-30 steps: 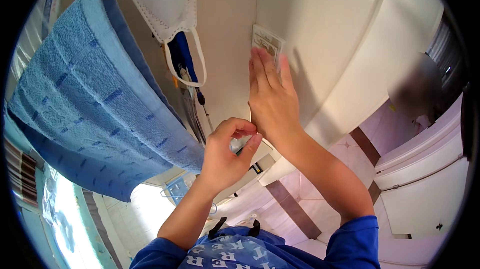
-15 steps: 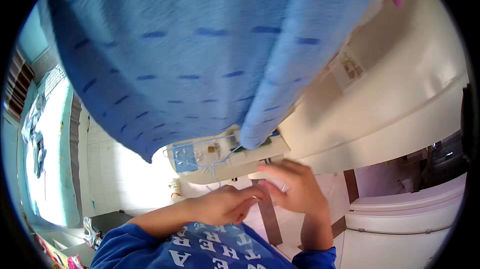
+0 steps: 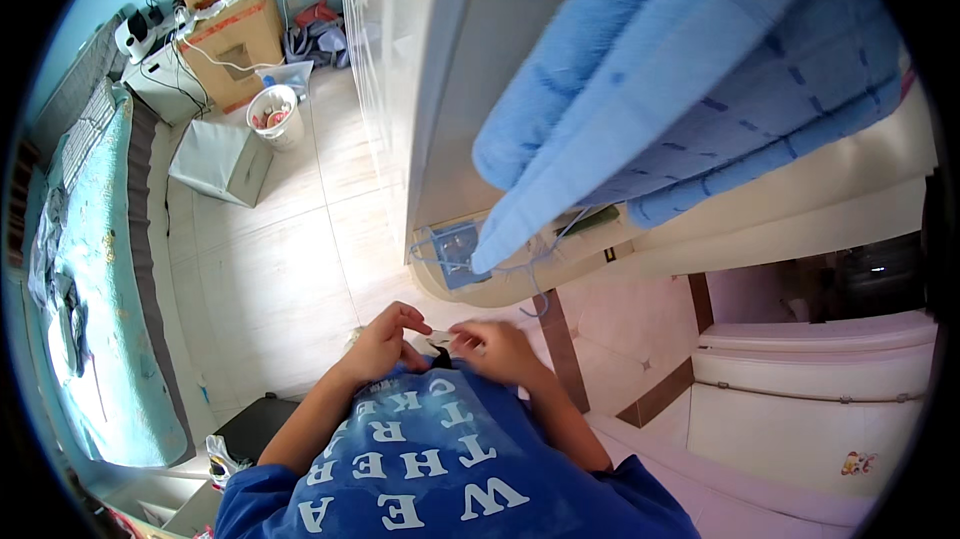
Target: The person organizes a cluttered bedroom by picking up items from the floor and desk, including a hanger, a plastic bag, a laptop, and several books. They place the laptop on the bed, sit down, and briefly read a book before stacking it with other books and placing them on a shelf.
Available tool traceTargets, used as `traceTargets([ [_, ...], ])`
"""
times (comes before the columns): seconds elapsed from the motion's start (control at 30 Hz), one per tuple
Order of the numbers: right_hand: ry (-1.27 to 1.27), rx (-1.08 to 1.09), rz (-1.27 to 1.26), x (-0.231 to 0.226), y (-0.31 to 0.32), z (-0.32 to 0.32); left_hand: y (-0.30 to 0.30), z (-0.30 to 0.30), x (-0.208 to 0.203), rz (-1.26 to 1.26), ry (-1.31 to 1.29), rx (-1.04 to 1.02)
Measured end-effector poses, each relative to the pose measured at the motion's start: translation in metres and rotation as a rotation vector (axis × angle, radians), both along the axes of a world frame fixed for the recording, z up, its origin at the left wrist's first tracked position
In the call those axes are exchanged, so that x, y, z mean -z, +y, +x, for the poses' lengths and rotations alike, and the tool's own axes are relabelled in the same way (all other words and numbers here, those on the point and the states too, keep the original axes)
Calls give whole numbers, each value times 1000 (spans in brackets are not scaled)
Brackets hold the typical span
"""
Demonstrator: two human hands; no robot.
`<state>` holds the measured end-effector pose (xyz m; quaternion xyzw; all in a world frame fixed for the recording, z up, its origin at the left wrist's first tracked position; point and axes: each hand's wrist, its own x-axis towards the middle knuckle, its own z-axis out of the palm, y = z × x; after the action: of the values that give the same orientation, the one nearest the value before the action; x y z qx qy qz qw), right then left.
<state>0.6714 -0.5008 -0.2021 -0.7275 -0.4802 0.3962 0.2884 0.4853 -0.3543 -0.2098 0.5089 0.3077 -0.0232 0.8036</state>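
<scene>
My left hand (image 3: 383,342) is in front of my blue shirt, fingers loosely bent and thumb apart, nothing visible in it. Facing it across a small gap, my right hand (image 3: 497,351) has half-curled fingers, slightly blurred, and no held thing shows there. Beyond my hands, a blue towel (image 3: 640,89) with darker dashes hangs in folds at the upper right. Light-blue wire hangers (image 3: 535,274) show beneath its lower edge, one hook pointing down toward my right hand. Neither hand touches the towel or the hangers.
A rounded cream shelf (image 3: 455,291) lies below the towel, beside a tall white cabinet (image 3: 385,59). At left stand a bed (image 3: 110,289), a grey box stool (image 3: 220,161), a white bin (image 3: 275,124) and cardboard cartons (image 3: 235,49). A pink-white ledge (image 3: 800,364) runs along the right.
My view has swung left, so the towel now sits at the upper right and the room shows. My hands, close together before, have parted and lowered toward my shirt.
</scene>
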Motion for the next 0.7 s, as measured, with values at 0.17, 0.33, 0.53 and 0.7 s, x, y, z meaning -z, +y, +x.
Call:
traceTargets([
  [0.17, -933, 560, 123, 75, -18, 56, 9, -19, 35, -132, 40, -111],
  [0.33, 284, 829, -106, 90, -21, 93, 12, -9, 47, 95, 22, -140],
  [0.53, 324, 754, 15, -61, -31, 73, 17, 26, -11, 1393, 75, -30],
  [0.7, 274, 528, -150, -106, -27, 44, 18, 42, -41, 1270, 106, 94],
])
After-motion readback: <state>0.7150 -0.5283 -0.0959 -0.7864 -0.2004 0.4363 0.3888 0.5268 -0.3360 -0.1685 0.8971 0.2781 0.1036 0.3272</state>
